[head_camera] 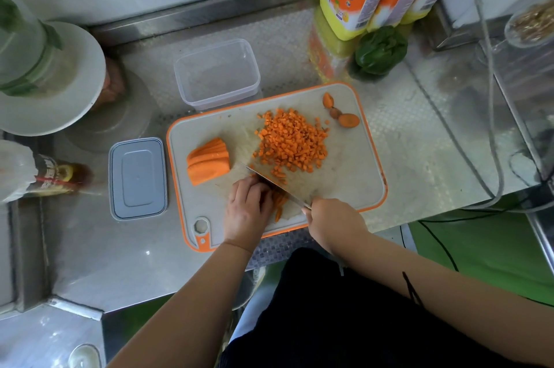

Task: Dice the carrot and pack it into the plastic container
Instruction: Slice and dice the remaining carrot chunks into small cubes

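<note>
Carrot strips (278, 203) under left hand (245, 205), beside knife (275, 185).

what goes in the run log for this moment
stage: dicing | left hand holds carrot strips | right hand cuts with knife | container empty

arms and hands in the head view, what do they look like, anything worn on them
Both arms are bare from the bottom of the frame to the wrists: no sleeves, gloves, watch or rings show. The left hand has a thin dark line or band across its wrist. The right hand is unadorned, but its forearm carries a dark, streaky mark, which might be a tattoo or a scratch. The torso between them is in black clothing.
</note>
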Demonstrator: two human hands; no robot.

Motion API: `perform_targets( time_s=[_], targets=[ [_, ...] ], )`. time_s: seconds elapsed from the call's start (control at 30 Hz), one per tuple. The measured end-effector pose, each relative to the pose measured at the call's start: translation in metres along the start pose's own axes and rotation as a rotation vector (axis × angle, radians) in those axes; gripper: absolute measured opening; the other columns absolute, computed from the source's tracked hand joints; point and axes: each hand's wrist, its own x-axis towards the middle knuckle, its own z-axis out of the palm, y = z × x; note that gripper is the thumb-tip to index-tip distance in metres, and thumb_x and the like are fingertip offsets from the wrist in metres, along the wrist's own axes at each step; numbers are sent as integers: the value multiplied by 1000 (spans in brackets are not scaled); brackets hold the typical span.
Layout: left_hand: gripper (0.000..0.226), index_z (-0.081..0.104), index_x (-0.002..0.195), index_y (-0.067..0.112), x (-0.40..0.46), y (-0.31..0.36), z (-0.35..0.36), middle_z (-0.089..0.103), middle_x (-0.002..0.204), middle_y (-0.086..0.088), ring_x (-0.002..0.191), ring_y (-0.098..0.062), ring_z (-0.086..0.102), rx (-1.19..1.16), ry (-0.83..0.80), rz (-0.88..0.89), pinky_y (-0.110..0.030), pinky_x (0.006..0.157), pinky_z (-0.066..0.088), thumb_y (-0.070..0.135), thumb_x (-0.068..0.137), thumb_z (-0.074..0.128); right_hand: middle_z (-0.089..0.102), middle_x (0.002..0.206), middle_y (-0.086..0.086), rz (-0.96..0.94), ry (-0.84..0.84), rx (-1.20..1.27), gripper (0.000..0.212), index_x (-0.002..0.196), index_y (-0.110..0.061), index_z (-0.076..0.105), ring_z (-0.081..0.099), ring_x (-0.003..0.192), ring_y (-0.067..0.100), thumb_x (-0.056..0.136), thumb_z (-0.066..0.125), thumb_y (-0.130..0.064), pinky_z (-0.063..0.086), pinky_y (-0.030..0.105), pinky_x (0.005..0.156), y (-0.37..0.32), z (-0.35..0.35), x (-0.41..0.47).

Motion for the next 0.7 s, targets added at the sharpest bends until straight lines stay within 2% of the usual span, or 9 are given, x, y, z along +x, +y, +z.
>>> perform_targets(
  time_s=[0.17, 0.37, 0.47, 0.57, 0.63, 0.7],
  targets=[
    [13, 69, 92, 0, 1, 0, 0, 63, 100, -14, 97, -27, 55, 42, 10, 30, -35, 87, 48, 11, 89, 61, 63, 97, 11, 2, 21, 25, 33, 99, -10, 58, 61, 91, 29, 101, 36, -35, 45, 36, 72, 0, -1, 0],
    [16, 68, 92, 0, -1, 2, 1, 63, 100, -14, 97, -28, 55, 69, 37, 49, -34, 88, 48, 14, 91, 60, 63, 106, 15, 19, 4, 125, 43, 107, -3, 60, 59, 101, 30, 100, 41, -40, 44, 33, 80, 11, -6, 7],
    [17, 68, 91, 1, -1, 4, 0, 63, 100, -13, 97, -26, 54, 59, 38, 35, -32, 87, 46, 15, 91, 59, 62, 96, 12, 19, 1, 124, 41, 100, -5, 59, 60, 95, 28, 100, 40, -42, 42, 32, 73, 12, -5, 6],
    [17, 69, 91, 2, -1, 5, -3, 62, 99, -13, 96, -26, 53, 54, 17, 5, -31, 86, 45, 16, 91, 59, 51, 77, 4, 11, 26, 98, 37, 84, -10, 50, 57, 81, 26, 101, 36, -39, 37, 30, 65, 15, -4, 1],
    [19, 70, 93, 3, -1, 7, -8, 62, 101, -12, 96, -25, 53, 28, -3, -10, -28, 85, 45, 19, 92, 59, 47, 72, 2, -3, 53, 80, 36, 81, -12, 46, 51, 74, 23, 101, 35, -39, 35, 30, 63, 17, -4, -3],
    [22, 71, 93, 4, -2, 7, -13, 61, 101, -11, 96, -24, 52, 16, -14, -12, -26, 85, 43, 21, 94, 57, 50, 72, 3, -31, 81, 71, 34, 82, -12, 47, 54, 74, 24, 101, 36, -38, 36, 30, 61, 18, -3, -8]
  ],
)
